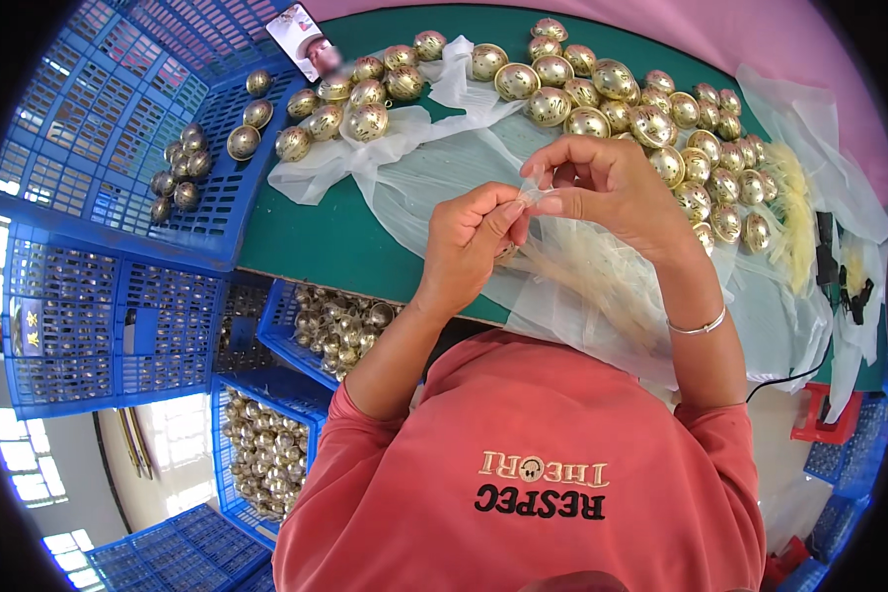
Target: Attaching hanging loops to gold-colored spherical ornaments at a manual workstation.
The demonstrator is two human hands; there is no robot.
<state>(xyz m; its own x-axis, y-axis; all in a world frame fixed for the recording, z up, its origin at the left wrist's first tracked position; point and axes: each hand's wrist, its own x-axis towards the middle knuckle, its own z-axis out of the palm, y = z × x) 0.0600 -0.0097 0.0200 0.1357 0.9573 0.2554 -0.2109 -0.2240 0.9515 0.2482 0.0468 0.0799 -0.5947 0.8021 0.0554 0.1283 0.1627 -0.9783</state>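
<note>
My left hand [467, 240] and my right hand [602, 183] meet above a green table [335, 242], fingertips pinched together on a small pale thread-like piece [529, 200]. A gold bell peeks out beneath my left hand's fingers. Under both hands lie clear plastic bags [562, 286] holding pale yellowish tassel strands [602, 281]. Many gold-coloured hollow bells [651, 123] are heaped on the table just beyond my right hand, and more bells [365, 104] lie to the far left.
A blue plastic crate [118, 128] with several darker bells stands at the left. Blue crates [266, 444] full of bells sit below the table edge. A phone [306, 39] lies at the far table edge. Yellow tassels [794, 212] and black clips [829, 261] lie at the right.
</note>
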